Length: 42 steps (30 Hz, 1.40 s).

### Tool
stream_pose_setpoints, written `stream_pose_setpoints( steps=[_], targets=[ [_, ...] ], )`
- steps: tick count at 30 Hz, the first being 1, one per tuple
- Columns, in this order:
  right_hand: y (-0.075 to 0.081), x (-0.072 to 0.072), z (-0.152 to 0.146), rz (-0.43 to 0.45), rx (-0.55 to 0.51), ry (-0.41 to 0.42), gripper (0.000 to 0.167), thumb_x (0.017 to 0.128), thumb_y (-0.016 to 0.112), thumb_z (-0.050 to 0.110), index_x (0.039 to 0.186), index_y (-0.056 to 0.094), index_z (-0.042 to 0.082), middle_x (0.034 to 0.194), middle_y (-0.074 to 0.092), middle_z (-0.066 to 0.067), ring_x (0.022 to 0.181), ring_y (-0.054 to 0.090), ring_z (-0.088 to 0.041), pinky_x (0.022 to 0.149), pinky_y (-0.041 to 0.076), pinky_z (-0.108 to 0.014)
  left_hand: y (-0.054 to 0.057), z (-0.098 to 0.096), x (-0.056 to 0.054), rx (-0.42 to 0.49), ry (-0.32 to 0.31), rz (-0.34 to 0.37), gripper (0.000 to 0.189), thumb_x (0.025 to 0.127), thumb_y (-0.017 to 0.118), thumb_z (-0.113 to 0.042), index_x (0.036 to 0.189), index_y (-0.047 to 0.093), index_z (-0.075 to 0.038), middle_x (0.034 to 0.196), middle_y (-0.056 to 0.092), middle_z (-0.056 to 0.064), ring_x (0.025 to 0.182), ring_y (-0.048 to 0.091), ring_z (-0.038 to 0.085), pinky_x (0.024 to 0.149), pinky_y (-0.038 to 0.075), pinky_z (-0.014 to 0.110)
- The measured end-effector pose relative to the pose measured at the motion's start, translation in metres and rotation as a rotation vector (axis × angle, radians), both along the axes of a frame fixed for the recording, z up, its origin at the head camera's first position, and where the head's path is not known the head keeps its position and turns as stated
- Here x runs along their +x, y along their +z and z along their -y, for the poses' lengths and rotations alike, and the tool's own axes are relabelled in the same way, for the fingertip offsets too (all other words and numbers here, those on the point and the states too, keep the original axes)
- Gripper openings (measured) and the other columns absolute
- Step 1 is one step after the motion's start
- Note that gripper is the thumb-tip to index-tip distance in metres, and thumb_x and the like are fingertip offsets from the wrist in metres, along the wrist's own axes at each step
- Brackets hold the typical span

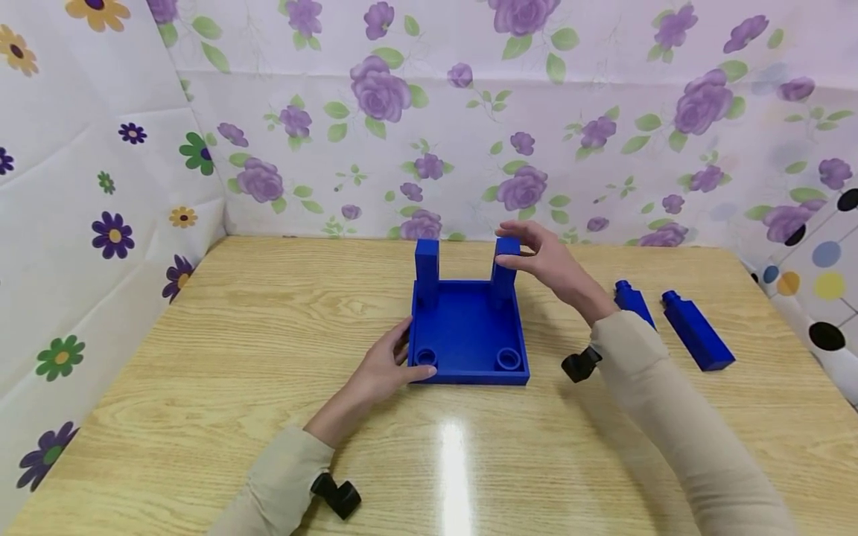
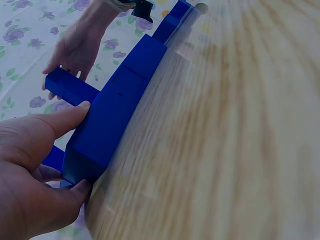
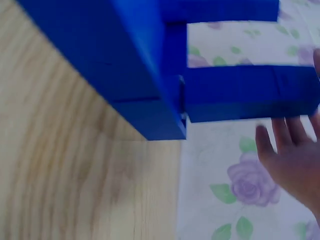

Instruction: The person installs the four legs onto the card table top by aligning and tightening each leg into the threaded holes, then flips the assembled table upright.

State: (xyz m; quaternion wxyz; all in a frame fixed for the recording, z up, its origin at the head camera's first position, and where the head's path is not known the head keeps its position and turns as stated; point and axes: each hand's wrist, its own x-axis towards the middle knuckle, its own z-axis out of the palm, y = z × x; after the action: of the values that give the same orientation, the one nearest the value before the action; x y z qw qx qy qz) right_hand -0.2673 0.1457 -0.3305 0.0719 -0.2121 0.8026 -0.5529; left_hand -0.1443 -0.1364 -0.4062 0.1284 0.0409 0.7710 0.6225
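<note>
A blue square tray-like base [image 1: 465, 327] lies on the table with its raised rim up. Round sockets show in its two near corners. At its far corners stand two blue square legs, the left leg [image 1: 427, 272] and the right leg [image 1: 506, 277]. My left hand [image 1: 382, 366] holds the base at its near left corner, thumb over the rim. My right hand [image 1: 546, 260] has its thumb and fingers around the top of the right leg. From the right wrist view, that leg [image 3: 245, 92] meets the base at the corner, with a thin gap at its foot.
Two more blue legs with narrow threaded ends, the nearer leg [image 1: 698, 333] and the partly covered leg [image 1: 633, 304], lie on the table right of the base. My right forearm passes in front of one. A flowered cloth [image 1: 469, 149] hangs behind the wooden table [image 1: 268, 320].
</note>
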Motion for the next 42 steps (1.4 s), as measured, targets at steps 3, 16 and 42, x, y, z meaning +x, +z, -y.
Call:
stream_pose_setpoints(
  steps=[3, 16, 42],
  targets=[
    [0.002, -0.003, -0.006, 0.052, -0.046, 0.068, 0.058, 0.094, 0.066, 0.019, 0.146, 0.040, 0.010, 0.145, 0.045, -0.009, 0.139, 0.030, -0.024, 0.112, 0.026, -0.049, 0.000, 0.000, 0.001, 0.002, 0.001, 0.000, 0.093, 0.082, 0.077, -0.005, 0.154, 0.018, -0.005, 0.154, 0.026, 0.018, 0.140, 0.027, 0.032, 0.109, 0.033, 0.041],
    [0.004, -0.013, -0.013, 0.165, -0.122, 0.178, 0.060, 0.093, 0.062, 0.000, 0.147, 0.038, 0.005, 0.145, 0.045, -0.012, 0.133, 0.041, -0.024, 0.109, 0.033, -0.044, -0.002, 0.000, 0.000, 0.013, -0.005, 0.002, 0.093, 0.082, 0.078, -0.006, 0.154, 0.019, -0.006, 0.155, 0.026, 0.016, 0.140, 0.027, 0.032, 0.109, 0.033, 0.042],
    [0.008, -0.010, -0.011, 0.100, 0.018, 0.071, 0.053, 0.090, 0.068, 0.005, 0.139, 0.047, 0.000, 0.136, 0.053, -0.014, 0.126, 0.048, -0.028, 0.094, 0.050, -0.034, 0.000, -0.001, 0.000, -0.011, 0.003, -0.007, 0.094, 0.082, 0.078, -0.005, 0.154, 0.019, -0.005, 0.154, 0.027, 0.017, 0.140, 0.029, 0.032, 0.110, 0.032, 0.041]
  ],
)
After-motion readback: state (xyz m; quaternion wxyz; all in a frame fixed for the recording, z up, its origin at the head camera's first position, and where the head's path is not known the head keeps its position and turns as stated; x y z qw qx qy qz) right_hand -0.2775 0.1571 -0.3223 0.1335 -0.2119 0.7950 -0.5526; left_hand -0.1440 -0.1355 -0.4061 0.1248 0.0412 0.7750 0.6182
